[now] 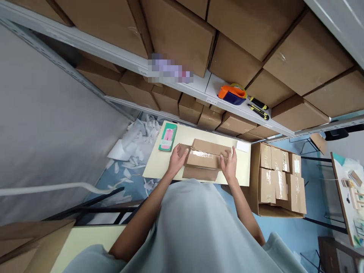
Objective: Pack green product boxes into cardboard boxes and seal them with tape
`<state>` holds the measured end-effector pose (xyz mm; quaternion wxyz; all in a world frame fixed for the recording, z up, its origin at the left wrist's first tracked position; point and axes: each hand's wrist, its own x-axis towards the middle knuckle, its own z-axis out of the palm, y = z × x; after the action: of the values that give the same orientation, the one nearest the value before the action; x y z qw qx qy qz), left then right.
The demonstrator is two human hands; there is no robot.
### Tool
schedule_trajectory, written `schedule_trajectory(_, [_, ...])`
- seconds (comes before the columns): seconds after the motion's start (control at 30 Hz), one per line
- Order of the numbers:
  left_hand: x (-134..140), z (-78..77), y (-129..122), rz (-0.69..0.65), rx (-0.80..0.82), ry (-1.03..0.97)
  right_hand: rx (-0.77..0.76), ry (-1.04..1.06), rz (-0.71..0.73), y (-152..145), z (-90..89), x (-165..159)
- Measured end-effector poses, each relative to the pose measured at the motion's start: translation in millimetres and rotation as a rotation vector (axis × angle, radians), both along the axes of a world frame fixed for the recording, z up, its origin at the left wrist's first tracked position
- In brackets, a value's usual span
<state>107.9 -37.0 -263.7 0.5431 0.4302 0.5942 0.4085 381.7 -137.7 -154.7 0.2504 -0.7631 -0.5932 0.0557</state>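
Pale yellow tabletop (155,165) lies ahead of you beneath shelving (215,87) stacked with brown boxes. At its middle, straight ahead at 12 o'clock, sits your small cardboard carton (209,160). Taking that carton as the clock's centre, your left hand (178,159) is at 9 o'clock, fingers loosely curled with the thumb apart, by the carton's end; you can't tell from this view whether it pinches the cardboard there. Your right hand (229,163) is at 3 o'clock, fingers spread and thumb well away from them, beside the opposite end without a visible grip.

As for progress, the carton looks part-way between open and shut: shiny tape (201,154) already runs along it, yet a flap (200,174) sticks out at 6 o'clock, not folded in. Whether anything lies inside is hidden. Outside it, a green box with a pink front (167,137) rests at 10 o'clock and a white card (243,146) at 2. A tape dispenser (231,94) waits unheld on the shelf at 1 o'clock. Just past 3 o'clock, a large open carton (254,189) holds several taped boxes (281,184).
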Motion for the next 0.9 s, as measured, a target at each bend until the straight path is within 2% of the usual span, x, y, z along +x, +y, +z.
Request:
schedule_trajectory(0.1, [-27, -1.2, 15, 0.097, 0.029, 0.013, 0.036, -0.065, 0.107, 36, 17.6, -26])
schedule_trajectory(0.2, [-52, -5.6, 26, 0.19, 0.043, 0.05, 0.017, -0.098, 0.214, 75, 27.6, -58])
schedule_trajectory(0.33, [-75, -13.5, 28, 0.251, 0.035, 0.075, -0.001, -0.069, 0.33, 118, 28.5, -101])
schedule_trajectory(0.43, [-85, -17.5, 24, 0.259, 0.016, 0.077, -0.045, -0.044, 0.37, 137, 22.4, -129])
schedule_trajectory(0.67, [-92, -18.5, 19, 0.225, 0.01, 0.094, -0.103, 0.011, 0.388, 145, 10.3, -164])
schedule_trajectory(0.77, [-90, -16.5, 20, 0.2, 0.024, 0.087, -0.101, 0.013, 0.368, 141, 11.2, -162])
schedule_trajectory(0.9, [-79, -6.6, 31, 0.127, 0.081, 0.084, -0.07, -0.013, 0.315, 142, 18.4, -142])
